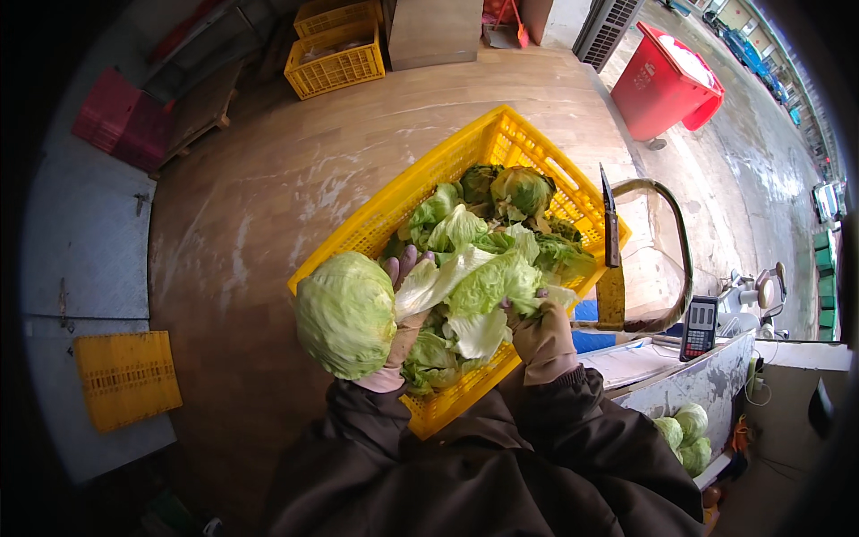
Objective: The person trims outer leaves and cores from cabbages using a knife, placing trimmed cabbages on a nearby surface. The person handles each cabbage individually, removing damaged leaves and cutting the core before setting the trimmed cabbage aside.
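My left hand (405,339), in a glove, supports a pale green iceberg lettuce head (346,315) at the left side of a yellow plastic crate (396,196). Its fingertips show behind a loose outer leaf. Over the crate, my gloved right hand (545,341) grips torn lettuce leaves (493,282), its fingertips partly covered by them. More leaves fill the crate beneath, and a browned lettuce head (523,190) lies towards its far end. A knife (610,225) with a dark handle is at the crate's right rim, blade pointing away from me.
A curved metal handle (688,248) rises right of the crate. Beyond it are a scale display (699,327) and several lettuce heads (691,419). Yellow crates (339,67) stand on the floor ahead, a red wheeled bin (654,90) at the far right. Pink crates (121,121) sit left.
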`<state>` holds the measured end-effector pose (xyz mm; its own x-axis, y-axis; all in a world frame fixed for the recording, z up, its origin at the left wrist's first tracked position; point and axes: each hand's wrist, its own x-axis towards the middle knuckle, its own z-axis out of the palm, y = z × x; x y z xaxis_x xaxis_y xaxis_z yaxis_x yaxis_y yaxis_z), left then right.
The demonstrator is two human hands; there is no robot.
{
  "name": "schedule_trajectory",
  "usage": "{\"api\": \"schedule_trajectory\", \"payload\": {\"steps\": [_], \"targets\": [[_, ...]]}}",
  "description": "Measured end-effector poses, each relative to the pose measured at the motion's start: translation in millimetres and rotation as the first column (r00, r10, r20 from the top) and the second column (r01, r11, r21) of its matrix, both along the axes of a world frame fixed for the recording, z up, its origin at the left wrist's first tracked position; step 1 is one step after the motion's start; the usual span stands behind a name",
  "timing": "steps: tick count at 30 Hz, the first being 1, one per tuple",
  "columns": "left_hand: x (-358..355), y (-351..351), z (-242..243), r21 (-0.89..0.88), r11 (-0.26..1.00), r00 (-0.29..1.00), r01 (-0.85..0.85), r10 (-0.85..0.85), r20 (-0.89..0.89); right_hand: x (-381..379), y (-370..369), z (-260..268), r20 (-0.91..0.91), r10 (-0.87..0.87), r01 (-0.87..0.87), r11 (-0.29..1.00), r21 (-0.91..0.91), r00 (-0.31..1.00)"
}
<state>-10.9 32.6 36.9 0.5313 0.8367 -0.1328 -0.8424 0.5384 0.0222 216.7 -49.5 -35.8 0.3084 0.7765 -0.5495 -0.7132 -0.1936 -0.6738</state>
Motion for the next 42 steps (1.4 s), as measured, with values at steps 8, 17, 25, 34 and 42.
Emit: {"api": "schedule_trajectory", "payload": {"steps": [8, 17, 25, 34, 42], "targets": [[-6.0, 5.5, -6.2, 0.005, 1.000, 0.996, -0.018, 0.018, 0.092, -5.8, 43.8, 65.2, 0.444, 0.304, -0.235, 0.950, -0.203, 0.843], [-9.5, 13.8, -28.1, 0.443, 0.733, 0.384, 0.516, 0.265, -0.885, -19.6, 75.1, 116.2, 0.912, 0.222, -0.779, 0.610, 0.147, 0.346], [9.8, 20.4, -3.7, 0.154, 0.879, 0.451, 0.451, -0.075, -0.889, -23.4, 77.5, 64.5, 0.062, 0.475, -0.478, 0.877, 0.047, 0.878], [3.0, -1.3, -42.0, 0.352, 0.752, 0.438, 0.557, 0.094, -0.894, -17.4, 49.7, 57.8, -0.069, 0.350, -0.345, 0.936, 0.070, 0.934], [17.8, -9.5, -7.0, 0.071, 0.921, 0.659, 0.382, -0.219, -0.719, -40.4, 30.8, 86.2, 0.935, 0.004, -0.503, 0.844, 0.187, 0.354]]}}
